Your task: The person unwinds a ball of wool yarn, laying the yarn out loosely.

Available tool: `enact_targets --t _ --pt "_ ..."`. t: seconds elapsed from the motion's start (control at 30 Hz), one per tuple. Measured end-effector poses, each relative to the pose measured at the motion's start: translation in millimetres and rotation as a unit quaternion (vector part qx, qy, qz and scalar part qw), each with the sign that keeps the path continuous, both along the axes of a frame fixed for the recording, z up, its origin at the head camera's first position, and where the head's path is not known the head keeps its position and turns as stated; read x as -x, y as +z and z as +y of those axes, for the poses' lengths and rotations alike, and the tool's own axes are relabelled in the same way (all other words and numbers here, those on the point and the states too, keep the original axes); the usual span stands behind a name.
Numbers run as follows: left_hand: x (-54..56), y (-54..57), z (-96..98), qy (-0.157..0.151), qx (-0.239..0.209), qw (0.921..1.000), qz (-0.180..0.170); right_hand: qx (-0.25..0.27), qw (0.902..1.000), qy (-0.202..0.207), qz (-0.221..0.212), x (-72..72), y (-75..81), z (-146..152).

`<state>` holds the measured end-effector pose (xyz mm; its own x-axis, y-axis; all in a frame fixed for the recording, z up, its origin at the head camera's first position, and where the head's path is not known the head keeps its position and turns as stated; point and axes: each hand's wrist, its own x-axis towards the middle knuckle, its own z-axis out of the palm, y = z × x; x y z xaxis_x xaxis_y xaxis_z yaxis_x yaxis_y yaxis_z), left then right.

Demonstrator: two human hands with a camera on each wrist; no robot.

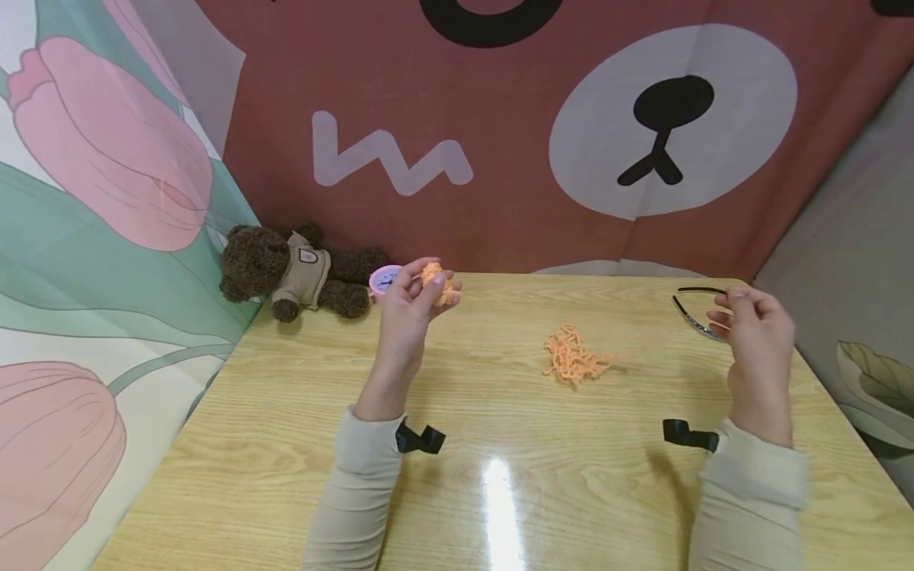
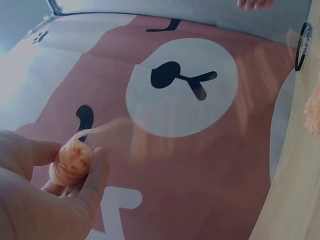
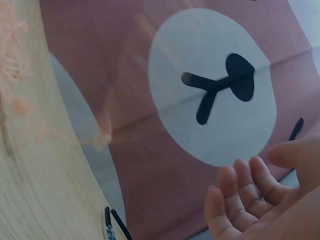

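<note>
My left hand (image 1: 412,297) is raised over the table and pinches a small wound ball of orange yarn (image 1: 437,284) between thumb and fingers. In the left wrist view the yarn ball (image 2: 72,162) has a blurred strand trailing off to the right. A loose, tangled heap of the same orange yarn (image 1: 574,357) lies on the table between the hands, with a blurred end at its right. My right hand (image 1: 762,333) is raised at the right, its fingers loosely bent. The right wrist view shows nothing between that hand's thumb and fingers (image 3: 242,192).
A black headband with a glittery part (image 1: 689,317) lies behind my right hand. At the back left, a brown teddy bear (image 1: 303,277) lies on its side, with a pink clock (image 1: 382,279) by its feet. A printed curtain (image 1: 500,214) borders the wooden table (image 1: 514,436) at the back.
</note>
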<state>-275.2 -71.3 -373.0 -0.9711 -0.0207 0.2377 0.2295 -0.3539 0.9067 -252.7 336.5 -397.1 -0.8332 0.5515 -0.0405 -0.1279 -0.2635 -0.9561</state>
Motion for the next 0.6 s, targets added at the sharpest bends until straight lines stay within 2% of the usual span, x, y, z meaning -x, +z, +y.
enact_targets --t 0.13,0.2,0.27,0.37,0.43,0.53,0.6 --pt "-2.2 -1.0 7.8 -0.016 0.012 0.9998 -0.003 -0.090 0.9945 0.050 -0.018 5.1 -2.4 -15.2" --pt "-3.6 -1.8 12.5 -0.027 0.016 0.9995 -0.003 -0.164 0.9831 0.075 -0.032 7.4 -2.8 -26.8" --pt "-4.7 -3.2 17.3 -0.038 0.021 0.9990 -0.005 -0.239 0.9644 0.107 -0.038 9.3 -3.4 -42.1" --pt "-6.9 -5.8 24.4 -0.053 0.030 0.9981 -0.008 -0.335 0.9265 0.169 -0.028 11.6 -4.4 -72.0" --pt "-8.3 -7.6 29.0 -0.061 0.041 0.9973 -0.010 -0.365 0.9054 0.216 -0.004 11.5 -4.9 -95.9" --pt "-10.7 -9.8 34.8 -0.068 0.066 0.9954 -0.006 -0.405 0.8687 0.284 0.027 7.4 -5.8 -132.4" --pt "-11.7 -10.7 37.9 -0.072 0.081 0.9941 -0.002 -0.423 0.8476 0.318 0.040 2.8 -7.0 -153.3"
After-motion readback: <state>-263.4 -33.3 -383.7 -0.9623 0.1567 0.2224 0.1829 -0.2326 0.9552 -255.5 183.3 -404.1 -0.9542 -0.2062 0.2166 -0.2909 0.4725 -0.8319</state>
